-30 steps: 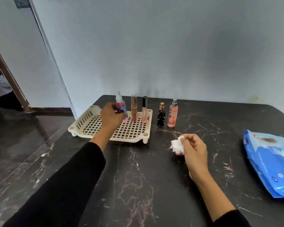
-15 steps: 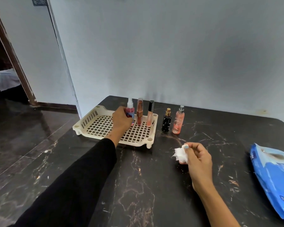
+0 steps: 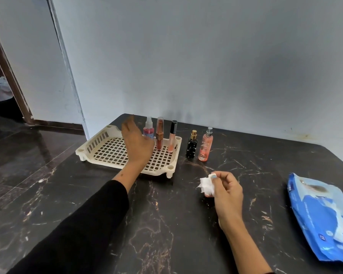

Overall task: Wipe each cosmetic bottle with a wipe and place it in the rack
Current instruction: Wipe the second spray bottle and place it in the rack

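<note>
A cream lattice rack (image 3: 107, 153) sits at the table's back left. Three items stand upright along its far right side: a pink spray bottle (image 3: 148, 129), a copper lipstick tube (image 3: 159, 133) and a black-capped gloss tube (image 3: 172, 136). My left hand (image 3: 136, 144) hovers open over the rack, just left of the spray bottle and not touching it. On the table right of the rack stand a black bottle with a gold cap (image 3: 191, 144) and a pink mist bottle (image 3: 205, 144). My right hand (image 3: 225, 191) pinches a crumpled white wipe (image 3: 206, 185) above the table.
A blue pack of wipes (image 3: 323, 216) lies flat at the right edge of the dark marble table (image 3: 166, 224). A grey wall stands right behind the bottles. The table's left edge drops to a glossy dark floor, with a doorway at the far left.
My left hand let go of the pink spray bottle, which now stands in the rack, and opened while drawing back. The right hand stayed put with the wipe.
</note>
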